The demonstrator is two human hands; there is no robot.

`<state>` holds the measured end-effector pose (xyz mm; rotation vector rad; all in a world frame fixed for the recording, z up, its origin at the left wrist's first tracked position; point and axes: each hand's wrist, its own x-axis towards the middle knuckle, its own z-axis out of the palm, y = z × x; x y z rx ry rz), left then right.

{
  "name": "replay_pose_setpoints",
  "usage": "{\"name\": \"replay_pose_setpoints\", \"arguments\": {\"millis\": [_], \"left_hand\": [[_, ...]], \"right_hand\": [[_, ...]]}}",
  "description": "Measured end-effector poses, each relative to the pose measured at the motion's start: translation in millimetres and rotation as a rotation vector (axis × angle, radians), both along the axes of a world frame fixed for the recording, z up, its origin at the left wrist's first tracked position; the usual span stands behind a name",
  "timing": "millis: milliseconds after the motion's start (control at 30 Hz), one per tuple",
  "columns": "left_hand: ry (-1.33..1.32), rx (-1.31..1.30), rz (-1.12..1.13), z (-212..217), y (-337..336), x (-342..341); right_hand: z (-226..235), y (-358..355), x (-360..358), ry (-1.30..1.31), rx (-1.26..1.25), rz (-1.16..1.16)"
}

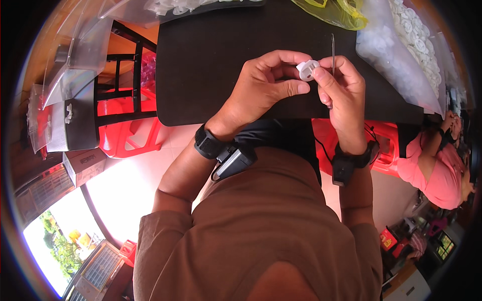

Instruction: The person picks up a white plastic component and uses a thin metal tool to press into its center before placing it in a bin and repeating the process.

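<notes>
Step in hand: by the look of it, bringing the thin metal needle (pixel 333 50) to the small white plastic piece (pixel 307 69), both held up over the black mat (pixel 211 65).
Left hand (pixel 263 88): closed on the white piece, thumb and forefinger pinching it from its left.
Right hand (pixel 341 93): fingers pinched round the needle's lower shaft, just right of the white piece.
White piece: above the mat's right half, touching both hands' fingertips; its open face is turned roughly toward the needle.
Needle axis: near upright, free end pointing away from the person.
Next move: probably calls for fine aim at the piece's opening; which opening, I cannot tell.
Right of the mat: a clear bag of white parts (pixel 401 55).
</notes>
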<state>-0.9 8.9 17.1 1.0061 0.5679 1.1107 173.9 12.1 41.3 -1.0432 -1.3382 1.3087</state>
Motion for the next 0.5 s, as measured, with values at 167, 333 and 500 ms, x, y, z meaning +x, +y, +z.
{"name": "replay_pose_setpoints", "arguments": {"millis": [167, 333, 500], "left_hand": [[-0.102, -0.120, 0.074, -8.3, -4.6, 5.6], [-0.072, -0.056, 0.102, -14.4, -2.1, 6.4], [-0.135, -0.172, 0.093, -11.1, 0.6, 1.3]], "right_hand": [[-7.5, -3.9, -8.8, 0.157, -0.062, -0.088], [-3.3, -6.7, -6.7, 0.032, -0.027, -0.079], [15.9, -15.8, 9.3, -0.551, 0.290, -0.090]]}}
